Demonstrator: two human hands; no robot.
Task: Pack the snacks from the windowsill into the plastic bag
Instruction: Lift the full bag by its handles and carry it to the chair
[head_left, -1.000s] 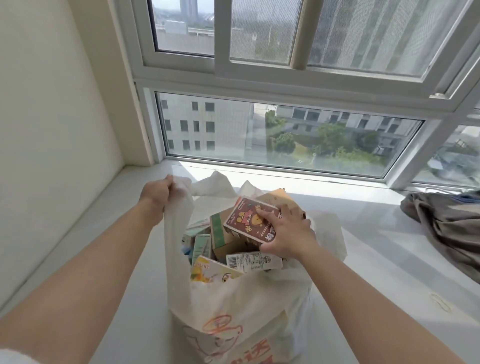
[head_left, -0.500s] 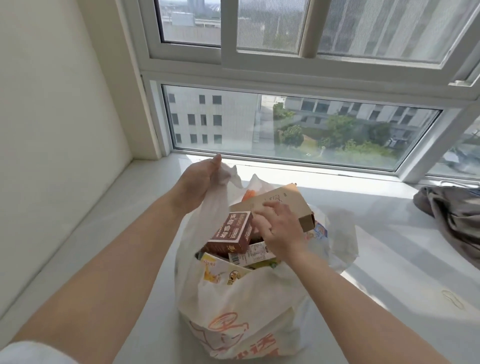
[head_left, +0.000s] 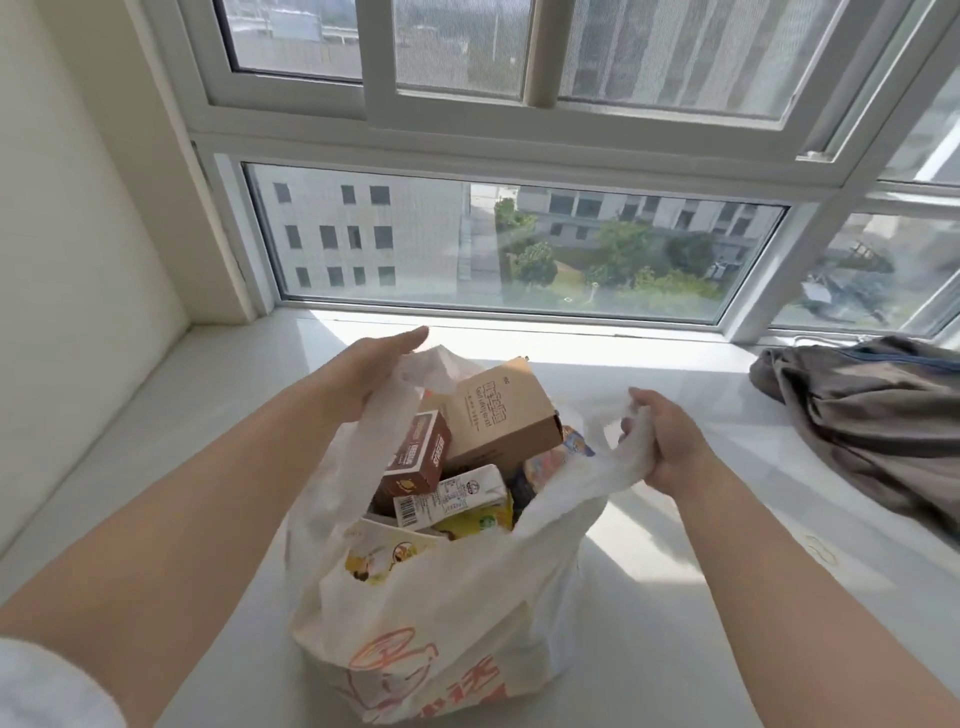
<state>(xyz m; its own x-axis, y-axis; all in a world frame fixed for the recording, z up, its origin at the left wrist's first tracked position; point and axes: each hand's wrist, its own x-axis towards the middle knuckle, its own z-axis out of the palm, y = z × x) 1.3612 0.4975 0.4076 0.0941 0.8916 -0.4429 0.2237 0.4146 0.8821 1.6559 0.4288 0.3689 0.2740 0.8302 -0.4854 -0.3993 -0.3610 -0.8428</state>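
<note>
1. Plastic bag (head_left: 441, 613) sits upright on the windowsill (head_left: 675, 597), stuffed with snack boxes (head_left: 467, 452), right between both hands.
2. Left hand (head_left: 371, 371) is at the bag's left handle, fingers mostly straight; can't tell if it's actually gripping.
3. Right hand (head_left: 662, 441) has the right handle bunched in its curled fingers.
4. Some grey cloth (head_left: 872, 426) lies off to the right, well apart.

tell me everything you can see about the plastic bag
The plastic bag is thin, white and crinkled, with an orange-red print low on its front. It stands upright on the windowsill, mouth open and stuffed with snacks: a brown box, a tan carton and a white carton poke out. The left hand touches its left handle; the right hand has a grip on the right handle.
</note>
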